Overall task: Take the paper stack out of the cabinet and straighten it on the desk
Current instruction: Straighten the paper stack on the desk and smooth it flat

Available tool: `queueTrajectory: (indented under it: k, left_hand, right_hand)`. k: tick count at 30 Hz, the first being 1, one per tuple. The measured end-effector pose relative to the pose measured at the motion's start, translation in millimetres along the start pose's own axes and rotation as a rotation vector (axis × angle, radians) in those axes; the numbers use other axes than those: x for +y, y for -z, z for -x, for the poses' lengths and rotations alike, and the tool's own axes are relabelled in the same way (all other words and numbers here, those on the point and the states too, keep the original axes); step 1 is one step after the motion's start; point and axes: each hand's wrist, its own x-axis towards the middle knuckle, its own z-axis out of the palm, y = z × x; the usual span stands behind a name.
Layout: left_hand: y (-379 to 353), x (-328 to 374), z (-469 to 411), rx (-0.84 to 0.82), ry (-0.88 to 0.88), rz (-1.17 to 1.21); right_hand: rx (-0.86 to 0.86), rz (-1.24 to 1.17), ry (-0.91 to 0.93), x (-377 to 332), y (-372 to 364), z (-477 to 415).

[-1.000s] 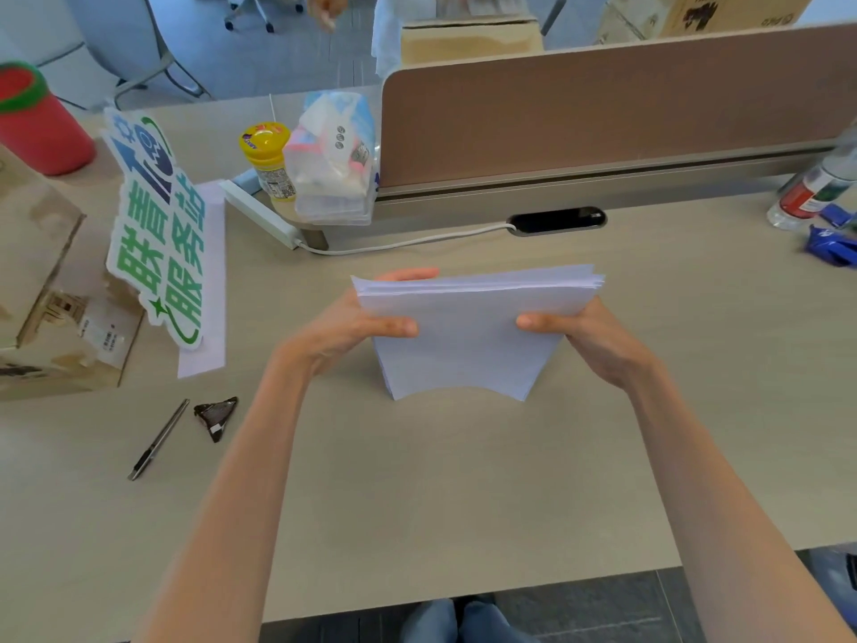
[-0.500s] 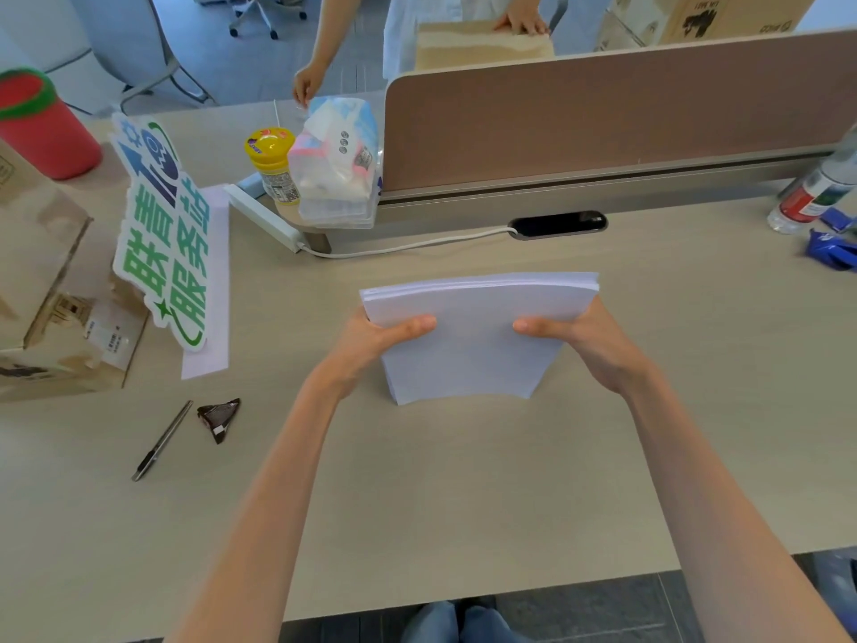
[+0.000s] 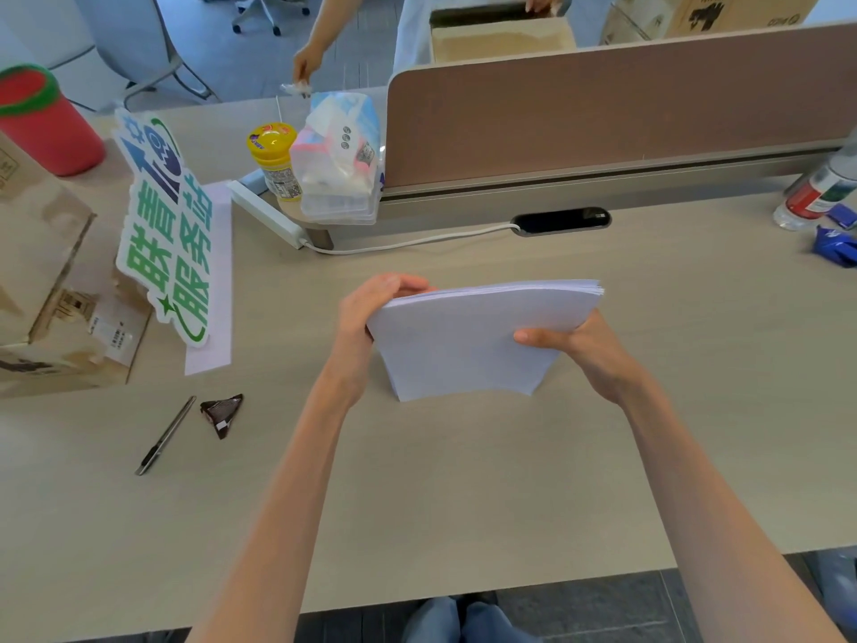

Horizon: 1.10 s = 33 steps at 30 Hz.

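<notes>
You held the paper stack point(image 3: 468, 345) upright on the tabletop point(image 3: 463, 480), its lower edge resting on the wood and its top edge tilted, higher at the right, where the sheets fanned slightly out of line. Your left hand point(image 3: 371, 313) wrapped the stack's upper left corner, fingers curled over the top and behind the sheets. Your right hand point(image 3: 584, 350) pinched the right side, the thumb pressed flat across the front sheet and the fingers hidden behind it. Both forearms reached in bare from the near edge of the tabletop. To your left lay a pen point(image 3: 164, 436) and, just beside it, a small dark triangular wrapper point(image 3: 222, 413). Farther left stood a green and blue cut-out sign point(image 3: 162, 225) resting on a pale sheet point(image 3: 218, 290), next to a cardboard box point(image 3: 41, 290) and a red cup point(image 3: 46, 123). Behind the stack, a white cable point(image 3: 408, 243) ran from a power strip point(image 3: 264, 213) to a dark grommet point(image 3: 561, 221) at the foot of the brown divider panel point(image 3: 603, 109). A yellow-capped bottle point(image 3: 273, 160) and a tissue pack point(image 3: 341, 160) stood at the panel's left end. At far right sat a bottle with a red and green label point(image 3: 816, 192) near a crumpled blue wrapper point(image 3: 834, 245). Beyond the panel, another person point(image 3: 324, 39) stood by an open box point(image 3: 501, 37).
</notes>
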Motion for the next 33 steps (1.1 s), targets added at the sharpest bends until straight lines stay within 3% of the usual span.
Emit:
queueTrajectory:
  k: [3, 9, 15, 20, 24, 28, 33]
  left_hand:
    - [2.1, 0.4, -1.4, -0.012, 0.003, -0.031]
    - [26.4, -8.0, -2.4, -0.286, 0.116, -0.114]
    - [11.9, -13.1, -5.9, -0.158, 0.230, -0.162]
    - [8.1, -10.2, -12.8, -0.097, 0.165, -0.132]
    - [7.7, -20.8, -6.1, -0.136, 0.194, -0.126]
    - [11.0, -19.8, -11.9, -0.335, 0.185, -0.176]
    - [-3.5, -27.1, -14.8, -0.175, 0.214, -0.131]
  right_hand:
    - [0.000, 0.015, -0.001, -0.1, -0.5, -1.4]
    - [-0.005, 0.022, -0.017, -4.2, 2.9, -2.9]
    - [-0.031, 0.015, 0.032, -10.3, -1.2, -6.8]
    - [0.017, -0.025, 0.080, -16.3, -2.5, -8.9]
    - [-0.033, 0.018, 0.036, -5.9, 5.3, -3.3]
    - [-0.040, 0.005, 0.005, -9.6, 18.0, -2.7]
    - [0.009, 0.048, 0.102, -18.3, 3.9, -7.5]
